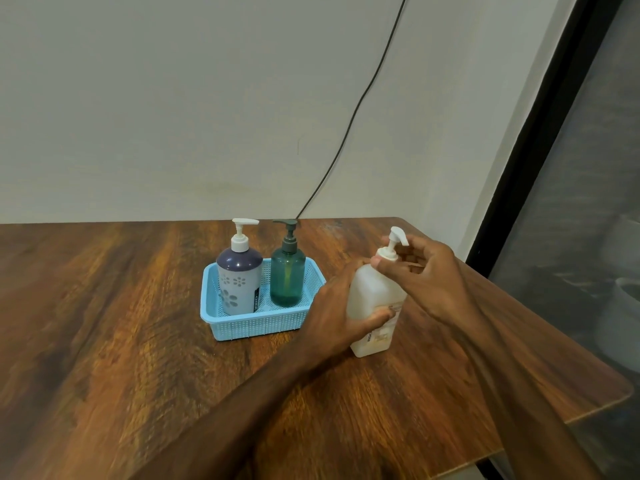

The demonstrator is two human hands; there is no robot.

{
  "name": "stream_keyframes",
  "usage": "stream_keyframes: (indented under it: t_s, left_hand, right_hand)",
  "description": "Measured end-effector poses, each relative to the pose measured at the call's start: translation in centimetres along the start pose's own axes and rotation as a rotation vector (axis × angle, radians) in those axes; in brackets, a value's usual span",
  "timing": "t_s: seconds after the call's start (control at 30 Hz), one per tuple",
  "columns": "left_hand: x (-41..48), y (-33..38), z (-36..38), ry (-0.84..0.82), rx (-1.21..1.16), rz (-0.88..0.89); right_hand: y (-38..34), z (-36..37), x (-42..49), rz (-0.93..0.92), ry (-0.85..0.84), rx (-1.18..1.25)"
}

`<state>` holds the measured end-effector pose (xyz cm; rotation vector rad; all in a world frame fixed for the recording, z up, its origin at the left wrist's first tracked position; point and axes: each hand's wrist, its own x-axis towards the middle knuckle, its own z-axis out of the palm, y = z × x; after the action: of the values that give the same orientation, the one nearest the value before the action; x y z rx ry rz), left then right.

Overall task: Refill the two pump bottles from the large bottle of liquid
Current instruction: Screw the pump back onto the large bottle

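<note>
A large translucent white bottle (375, 299) with a white pump head stands on the wooden table (138, 341), right of a blue basket (256, 327). My left hand (341, 315) grips the bottle's body, thumb across its label. My right hand (420, 268) pinches the white collar of its pump at the neck. In the basket stand two pump bottles: a purple and grey flowered bottle (239, 282) with a white pump on the left, and a teal see-through bottle (287, 277) with a dark pump on the right.
A black cable (349, 133) runs down the pale wall to the table's back edge. The table's right edge and rounded front corner lie close to the large bottle. A dark-framed glass panel (571, 168) stands beyond that edge.
</note>
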<state>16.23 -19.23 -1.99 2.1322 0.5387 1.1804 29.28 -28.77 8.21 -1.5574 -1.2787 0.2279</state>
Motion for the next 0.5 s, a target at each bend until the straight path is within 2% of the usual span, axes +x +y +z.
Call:
stream_keyframes:
  t_s: [0.33,0.5]
  left_hand:
    - [0.0,-0.1,0.0,0.004,0.001,0.006]
    - [0.0,-0.1,0.0,0.000,-0.011,-0.003]
  right_hand:
    - [-0.6,-1.6,1.4,-0.068,-0.172,-0.062]
    - [-0.7,-0.7,0.5,-0.108,-0.051,-0.243]
